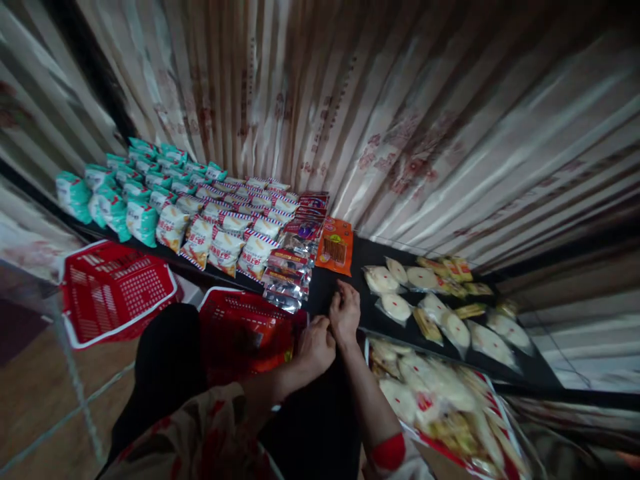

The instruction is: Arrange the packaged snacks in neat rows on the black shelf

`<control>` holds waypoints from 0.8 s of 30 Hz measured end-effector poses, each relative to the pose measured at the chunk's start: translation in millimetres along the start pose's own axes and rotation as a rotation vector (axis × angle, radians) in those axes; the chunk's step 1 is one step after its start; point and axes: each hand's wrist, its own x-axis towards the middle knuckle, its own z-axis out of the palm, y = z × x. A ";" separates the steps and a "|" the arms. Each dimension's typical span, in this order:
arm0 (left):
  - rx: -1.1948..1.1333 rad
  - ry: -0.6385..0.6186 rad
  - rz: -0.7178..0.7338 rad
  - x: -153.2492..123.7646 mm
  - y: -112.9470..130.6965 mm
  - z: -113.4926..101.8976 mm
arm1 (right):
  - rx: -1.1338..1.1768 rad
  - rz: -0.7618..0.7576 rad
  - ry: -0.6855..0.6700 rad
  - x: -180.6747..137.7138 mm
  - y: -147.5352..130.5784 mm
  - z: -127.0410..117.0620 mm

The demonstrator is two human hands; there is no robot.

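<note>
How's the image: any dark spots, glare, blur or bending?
Head view: dim overall, darkest toward the upper right; head view: glare on the silver packets; head view: curtain folds fan outward, probably wide-lens distortion; head view: slight softness, with fine print on the orange packet unreadable; head view: left hand and right hand discernible.

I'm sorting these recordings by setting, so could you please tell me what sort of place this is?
Probably a small shop or snack stall: snack bags stand in rows on a black shelf, with red baskets below.
</note>
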 end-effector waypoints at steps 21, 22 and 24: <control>-0.724 -0.014 -0.967 -58.5 -177.3 -32.0 | -0.218 0.063 -1.058 -149.0 -14.3 101.8; -0.769 0.013 -1.002 -57.7 -183.1 -32.9 | -0.214 0.058 -1.082 -147.4 -12.3 106.2; -0.850 0.067 -1.065 -55.6 -193.9 -34.1 | -0.212 0.050 -1.116 -143.3 -9.1 114.7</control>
